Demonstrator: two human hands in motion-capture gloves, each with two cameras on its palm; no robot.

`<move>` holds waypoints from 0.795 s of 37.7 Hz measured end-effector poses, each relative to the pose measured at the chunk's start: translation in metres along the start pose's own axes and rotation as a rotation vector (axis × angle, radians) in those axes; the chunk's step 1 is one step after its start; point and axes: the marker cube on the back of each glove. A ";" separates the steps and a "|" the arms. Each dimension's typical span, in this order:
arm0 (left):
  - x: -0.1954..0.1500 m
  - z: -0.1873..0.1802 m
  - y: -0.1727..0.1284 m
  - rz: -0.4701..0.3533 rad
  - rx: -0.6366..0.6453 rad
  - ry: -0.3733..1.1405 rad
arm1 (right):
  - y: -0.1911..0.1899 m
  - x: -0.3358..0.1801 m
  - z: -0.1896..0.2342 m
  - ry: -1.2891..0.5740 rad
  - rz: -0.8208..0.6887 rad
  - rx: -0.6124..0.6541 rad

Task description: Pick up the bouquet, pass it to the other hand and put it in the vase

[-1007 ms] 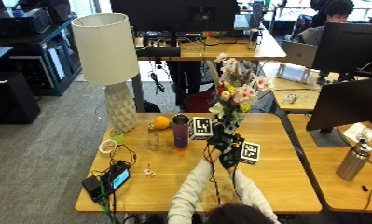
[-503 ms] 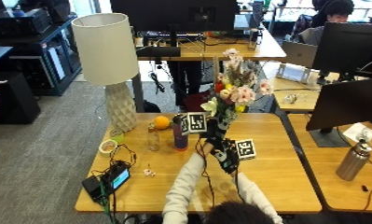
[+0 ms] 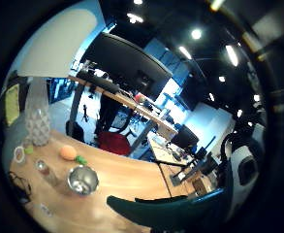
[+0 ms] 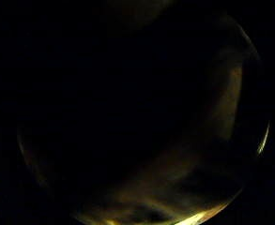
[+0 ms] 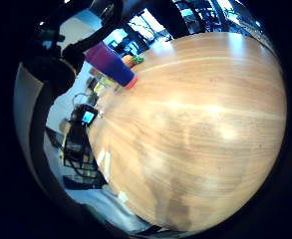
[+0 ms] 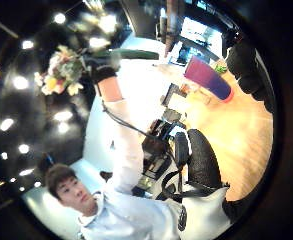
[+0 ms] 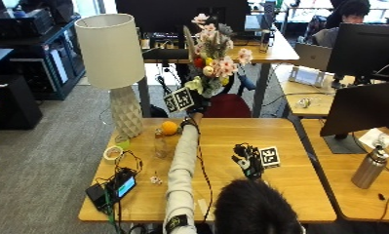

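The bouquet (image 7: 213,53) of pink, white and yellow flowers is raised high above the table's far edge. My left hand (image 7: 197,105) grips its green stems (image 3: 170,211), arm stretched forward. My right hand (image 7: 249,161) hovers low over the wooden table (image 7: 291,141), fingers relaxed and holding nothing. The purple vase (image 6: 208,79) stands on the table near the orange; it also shows in the right little finger view as vase (image 5: 110,64). From above its open mouth shows, vase (image 3: 82,179). In the outside view my left forearm hides it.
A tall white lamp (image 7: 113,63) stands at the table's far left. By it lie an orange (image 7: 169,127), a small glass bottle (image 7: 160,144), a tape roll (image 7: 113,152) and a phone (image 7: 119,187). A monitor (image 7: 366,105) and metal flask (image 7: 369,168) are on the right-hand desk.
The hands were together at the stems. The left hand has since lifted the bouquet up and away, and the right hand has let go and dropped towards the table.
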 end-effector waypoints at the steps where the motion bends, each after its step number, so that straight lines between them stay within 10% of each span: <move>1: -0.011 0.001 -0.003 -0.003 0.011 -0.018 | 0.002 0.006 -0.003 0.033 0.019 0.003; 10: -0.099 0.009 -0.007 -0.101 0.076 -0.094 | 0.010 0.016 -0.016 0.060 -0.051 0.001; 19: -0.090 -0.008 -0.023 0.061 0.279 0.178 | 0.013 0.028 -0.016 -0.009 0.030 0.006; 24: -0.104 -0.013 -0.001 -0.156 0.119 -0.001 | 0.015 0.030 -0.011 -0.011 0.084 -0.002; 30: -0.104 -0.009 -0.004 -0.074 0.123 0.043 | 0.017 0.036 -0.005 0.028 0.091 -0.018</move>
